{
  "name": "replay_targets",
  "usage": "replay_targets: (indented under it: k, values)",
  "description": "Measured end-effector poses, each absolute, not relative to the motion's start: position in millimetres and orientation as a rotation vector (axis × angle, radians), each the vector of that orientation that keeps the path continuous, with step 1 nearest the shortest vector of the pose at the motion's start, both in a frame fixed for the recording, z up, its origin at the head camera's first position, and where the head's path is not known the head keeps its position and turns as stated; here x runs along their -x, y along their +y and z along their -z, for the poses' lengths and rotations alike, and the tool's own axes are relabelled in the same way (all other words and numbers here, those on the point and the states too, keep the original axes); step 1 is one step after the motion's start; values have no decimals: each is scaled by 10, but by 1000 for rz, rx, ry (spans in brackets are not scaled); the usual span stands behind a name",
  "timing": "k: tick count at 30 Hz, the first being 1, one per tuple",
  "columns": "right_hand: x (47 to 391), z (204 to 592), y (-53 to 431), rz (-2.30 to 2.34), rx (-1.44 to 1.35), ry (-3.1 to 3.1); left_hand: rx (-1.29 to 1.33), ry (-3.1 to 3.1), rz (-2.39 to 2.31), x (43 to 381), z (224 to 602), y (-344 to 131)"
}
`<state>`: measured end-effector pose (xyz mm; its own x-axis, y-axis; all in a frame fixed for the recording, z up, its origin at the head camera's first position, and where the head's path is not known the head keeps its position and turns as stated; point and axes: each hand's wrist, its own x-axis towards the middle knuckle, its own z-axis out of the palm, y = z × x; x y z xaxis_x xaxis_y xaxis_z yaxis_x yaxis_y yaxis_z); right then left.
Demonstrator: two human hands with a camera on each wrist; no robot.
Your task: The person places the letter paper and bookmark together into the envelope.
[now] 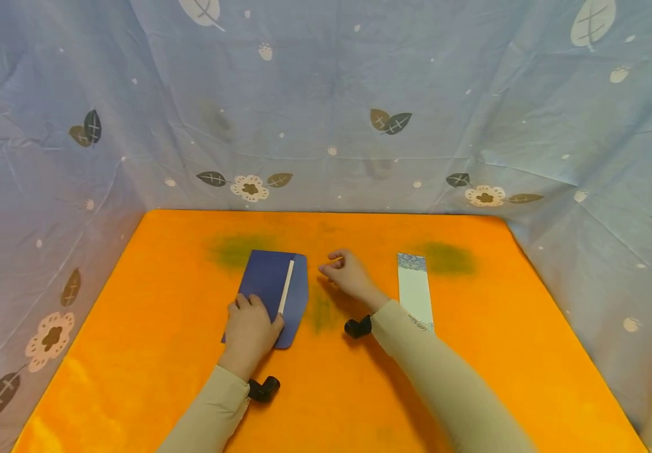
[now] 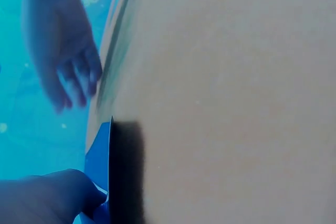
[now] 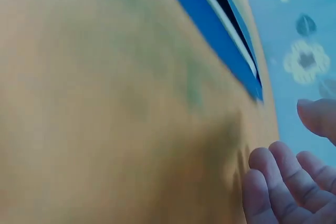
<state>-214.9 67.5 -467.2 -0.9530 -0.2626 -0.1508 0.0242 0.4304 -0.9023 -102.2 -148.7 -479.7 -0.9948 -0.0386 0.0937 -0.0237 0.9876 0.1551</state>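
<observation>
A dark blue envelope (image 1: 266,277) lies left of centre, its lighter blue flap (image 1: 297,296) spread to the right. Along its mouth shows a narrow white strip (image 1: 286,288), the edge of something inside. My left hand (image 1: 250,330) holds the envelope near its lower end, fingers over the front and thumb (image 2: 86,195) at the mouth by the flap. Just beyond the flap, to the right, my right hand (image 1: 351,280) hovers over the table with fingers loosely bent and nothing in them. In the right wrist view the envelope's mouth (image 3: 226,17) gapes a little.
To the right lies a pale strip of card (image 1: 415,292) with blue lacy ends, its lower end partly behind the right sleeve (image 1: 433,358). An orange cloth (image 1: 314,402) covers the table. Patterned curtains (image 1: 326,113) stand around the back and sides.
</observation>
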Motion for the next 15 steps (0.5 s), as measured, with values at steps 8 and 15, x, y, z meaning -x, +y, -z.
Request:
replay_targets:
  k: [8, 15]
  values:
    - [2068, 4599, 1479, 1376, 118, 2637, -54, -3019, 236, 1003, 4798, -1496]
    - [1971, 4555, 2012, 1472, 46, 2655, -33, -2998, 214, 1007, 4802, -1478]
